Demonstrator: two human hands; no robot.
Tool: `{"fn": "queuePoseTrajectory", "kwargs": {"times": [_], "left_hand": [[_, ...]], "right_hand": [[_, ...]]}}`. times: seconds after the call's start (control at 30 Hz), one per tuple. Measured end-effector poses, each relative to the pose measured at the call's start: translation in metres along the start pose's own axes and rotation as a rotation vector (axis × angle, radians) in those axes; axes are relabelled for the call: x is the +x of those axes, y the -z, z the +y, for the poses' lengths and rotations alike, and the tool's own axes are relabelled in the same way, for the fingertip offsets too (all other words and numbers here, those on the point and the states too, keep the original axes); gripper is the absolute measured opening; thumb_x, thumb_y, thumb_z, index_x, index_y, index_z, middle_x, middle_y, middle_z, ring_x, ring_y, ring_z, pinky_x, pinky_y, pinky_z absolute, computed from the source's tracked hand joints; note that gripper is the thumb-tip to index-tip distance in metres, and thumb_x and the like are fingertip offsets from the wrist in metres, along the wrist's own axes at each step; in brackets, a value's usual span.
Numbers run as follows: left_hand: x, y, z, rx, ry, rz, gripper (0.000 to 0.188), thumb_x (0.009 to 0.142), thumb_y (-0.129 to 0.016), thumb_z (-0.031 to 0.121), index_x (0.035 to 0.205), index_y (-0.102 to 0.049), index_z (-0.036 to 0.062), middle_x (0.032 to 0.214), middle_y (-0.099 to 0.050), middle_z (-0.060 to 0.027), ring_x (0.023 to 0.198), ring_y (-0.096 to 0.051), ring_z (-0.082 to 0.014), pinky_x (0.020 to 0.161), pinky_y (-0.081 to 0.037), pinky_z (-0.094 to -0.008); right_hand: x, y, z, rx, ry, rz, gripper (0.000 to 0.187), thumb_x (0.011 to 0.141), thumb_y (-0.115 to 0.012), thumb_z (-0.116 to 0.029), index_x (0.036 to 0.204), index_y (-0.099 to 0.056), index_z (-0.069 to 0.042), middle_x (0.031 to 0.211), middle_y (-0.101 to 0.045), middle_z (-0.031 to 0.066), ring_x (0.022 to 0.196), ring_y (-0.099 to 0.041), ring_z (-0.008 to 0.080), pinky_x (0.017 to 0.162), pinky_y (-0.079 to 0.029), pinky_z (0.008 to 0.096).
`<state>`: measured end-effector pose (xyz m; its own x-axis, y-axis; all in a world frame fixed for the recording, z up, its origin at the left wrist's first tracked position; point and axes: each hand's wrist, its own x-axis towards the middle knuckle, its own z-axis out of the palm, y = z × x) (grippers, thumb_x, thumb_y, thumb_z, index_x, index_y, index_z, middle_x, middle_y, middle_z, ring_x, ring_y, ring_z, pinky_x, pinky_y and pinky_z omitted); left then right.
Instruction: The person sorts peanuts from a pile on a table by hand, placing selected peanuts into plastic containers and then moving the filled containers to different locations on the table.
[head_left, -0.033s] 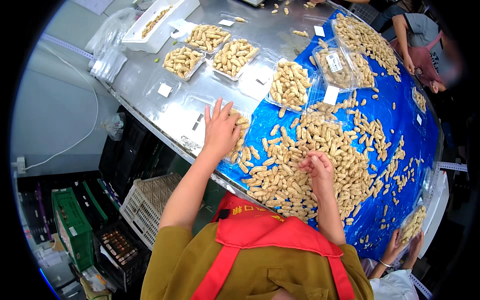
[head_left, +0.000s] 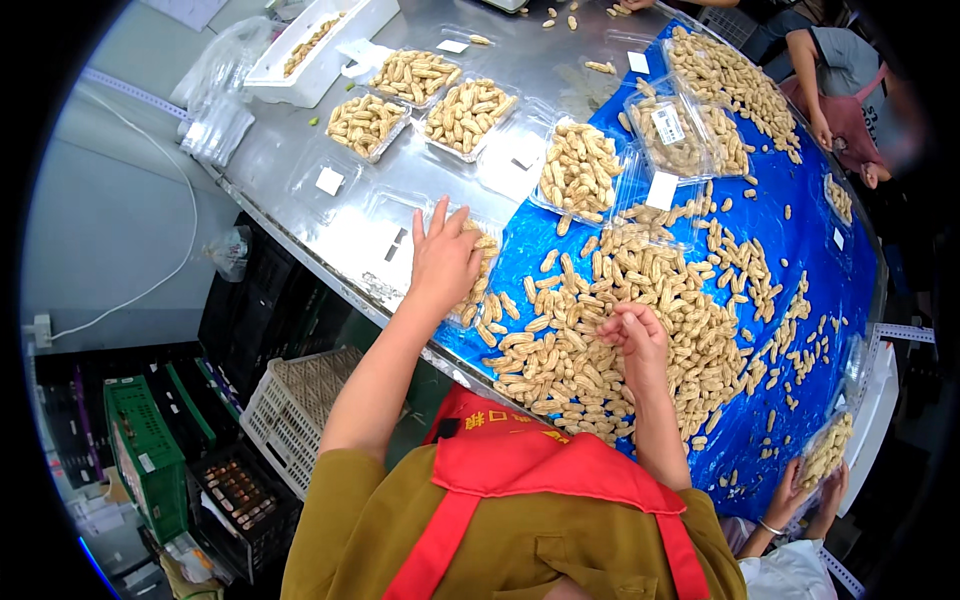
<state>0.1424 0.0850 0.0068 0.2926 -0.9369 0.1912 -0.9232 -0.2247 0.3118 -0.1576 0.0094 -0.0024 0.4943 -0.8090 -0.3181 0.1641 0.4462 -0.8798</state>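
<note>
My left hand (head_left: pixel 445 262) lies with its fingers spread over a clear plastic box of peanuts (head_left: pixel 487 252), hiding much of it. This box stands where the metal tabletop meets the blue sheet, its clear lid folded out to the left. My right hand (head_left: pixel 640 342) hovers over the big heap of unshelled peanuts (head_left: pixel 690 365), thumb and fingers drawn together. What it pinches, if anything, is hidden. Ahead of my hands stands a filled open box (head_left: pixel 580 172), and beyond it to the right a lidded box with a white label (head_left: pixel 680 135).
Three filled boxes sit on the metal table (head_left: pixel 290 205) at the far left, near a white foam tub (head_left: pixel 315 60). More peanuts lie across the blue sheet (head_left: pixel 735 455). Another person's hands (head_left: pixel 790 495) hold a packed box at lower right. Crates (head_left: pixel 290 415) stand below the table's left edge.
</note>
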Motion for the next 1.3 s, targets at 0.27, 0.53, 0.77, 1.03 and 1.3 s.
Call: {"fn": "queuePoseTrajectory", "kwargs": {"times": [0.27, 0.53, 0.77, 1.03, 1.3], "left_hand": [[0.000, 0.010, 0.016, -0.111, -0.029, 0.113, 0.012, 0.079, -0.064, 0.010, 0.090, -0.063, 0.0067, 0.117, -0.059, -0.0124, 0.123, -0.046, -0.0330, 0.110, -0.022, -0.0531], [-0.007, 0.029, 0.047, -0.517, 0.063, 0.142, 0.015, 0.077, -0.067, 0.006, 0.092, -0.062, 0.0060, 0.092, -0.063, -0.0101, 0.089, -0.060, -0.0296, 0.083, -0.045, -0.0395], [-0.042, 0.017, 0.090, -0.581, -0.014, -0.018, 0.017, 0.077, -0.066, 0.005, 0.093, -0.061, 0.0055, 0.091, -0.063, -0.0108, 0.089, -0.060, -0.0302, 0.078, -0.046, -0.0380], [-0.065, -0.039, 0.110, -0.499, -0.259, -0.142, 0.023, 0.075, -0.065, 0.004, 0.098, -0.062, 0.0051, 0.116, -0.056, -0.0155, 0.118, -0.048, -0.0370, 0.099, -0.038, -0.0454], [-0.070, -0.053, 0.095, -0.455, -0.292, -0.154, 0.024, 0.077, -0.062, 0.003, 0.101, -0.062, 0.0051, 0.125, -0.053, -0.0167, 0.125, -0.043, -0.0386, 0.105, -0.032, -0.0484]], "right_hand": [[-0.006, 0.004, 0.005, -0.025, 0.004, 0.020, 0.017, 0.093, -0.055, -0.014, 0.101, -0.061, -0.002, 0.083, -0.066, 0.0073, 0.078, -0.065, 0.0149, 0.068, -0.049, 0.0257], [-0.009, 0.002, 0.010, -0.046, -0.003, -0.003, 0.018, 0.092, -0.057, -0.017, 0.102, -0.062, -0.003, 0.083, -0.067, 0.0069, 0.077, -0.065, 0.0132, 0.067, -0.050, 0.0251], [-0.013, 0.007, 0.016, -0.073, 0.009, -0.036, 0.019, 0.092, -0.059, -0.019, 0.104, -0.062, -0.004, 0.083, -0.067, 0.0049, 0.076, -0.063, 0.0109, 0.066, -0.050, 0.0244], [-0.020, 0.021, 0.000, -0.174, 0.078, 0.041, 0.016, 0.090, -0.060, -0.014, 0.102, -0.063, -0.003, 0.084, -0.068, 0.0057, 0.076, -0.064, 0.0116, 0.066, -0.049, 0.0242], [0.014, 0.118, -0.068, -0.463, 0.326, 0.694, 0.011, 0.085, -0.063, -0.010, 0.094, -0.065, -0.004, 0.084, -0.066, 0.0036, 0.073, -0.061, 0.0094, 0.062, -0.048, 0.0248]]}}
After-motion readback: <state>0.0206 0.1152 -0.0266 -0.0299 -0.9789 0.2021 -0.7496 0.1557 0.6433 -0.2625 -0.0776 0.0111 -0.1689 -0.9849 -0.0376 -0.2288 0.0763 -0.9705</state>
